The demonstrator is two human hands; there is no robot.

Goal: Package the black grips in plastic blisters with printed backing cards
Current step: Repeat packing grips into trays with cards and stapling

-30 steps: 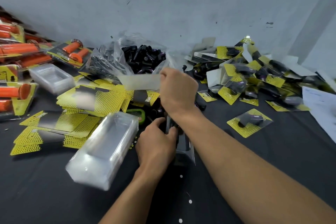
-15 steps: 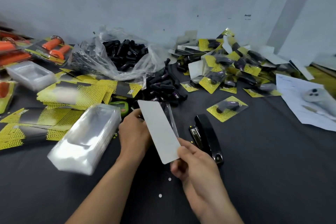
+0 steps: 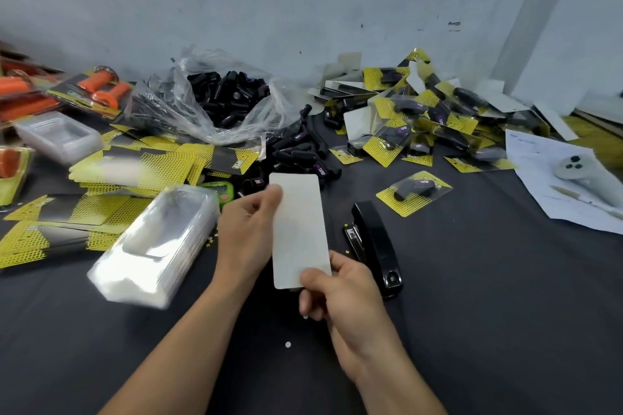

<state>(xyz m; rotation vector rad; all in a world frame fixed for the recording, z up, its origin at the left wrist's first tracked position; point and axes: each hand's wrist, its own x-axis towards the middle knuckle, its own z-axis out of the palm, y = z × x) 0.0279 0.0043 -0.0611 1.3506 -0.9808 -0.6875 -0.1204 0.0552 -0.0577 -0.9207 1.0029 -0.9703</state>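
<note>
Above the dark table (image 3: pixel 472 330), both hands hold one card (image 3: pixel 298 229), blank side up. Left hand (image 3: pixel 244 236) fingers pinch its top corner; right hand (image 3: pixel 337 293) thumb and fingers clamp its bottom edge. Stapler (image 3: pixel 374 246) lies just right.

Backing card (image 3: pixel 298 229): only its blank white side shows; the other face is turned away.
Left hand (image 3: pixel 246 236): fingertips hidden behind the card.
Blister stack (image 3: pixel 158 242): near left, smeared by blur; count cannot be told.
Orange grips (image 3: pixel 20 94): far left, blurred, cut by the left edge.
Paper sheet (image 3: pixel 539 178): cut by the right edge; print too small to read.
</note>
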